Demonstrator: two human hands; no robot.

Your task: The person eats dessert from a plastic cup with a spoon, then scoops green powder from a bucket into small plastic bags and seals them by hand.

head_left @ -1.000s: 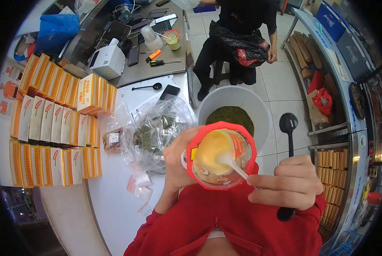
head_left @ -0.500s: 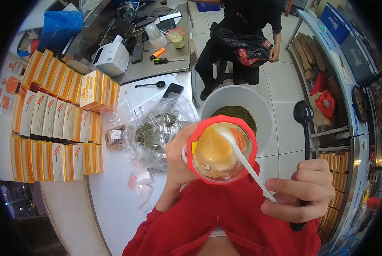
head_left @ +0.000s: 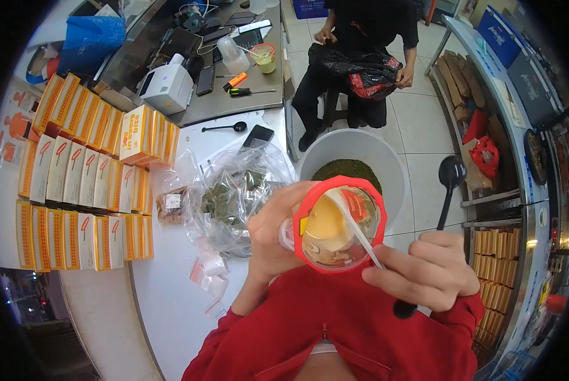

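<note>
My left hand is wrapped round a clear cup with a red rim, in front of my chest. Pale yellow stuff lies inside the cup. My right hand pinches a white plastic spoon or straw, whose far end is in the cup. The same hand also holds a black spoon, its bowl up and its other end showing below the fingers. Just left of my left hand lies a clear plastic bag with dark green contents.
Yellow and white boxes stand stacked at the left. Behind the cup is a large white tub with green material. A seated person holds a black bag. Shelves run along the right. A phone lies by another black spoon.
My right hand has moved left and the white utensil has gone lower in the cup. The black spoon has tilted. The seated person's other hand has come to the black bag.
</note>
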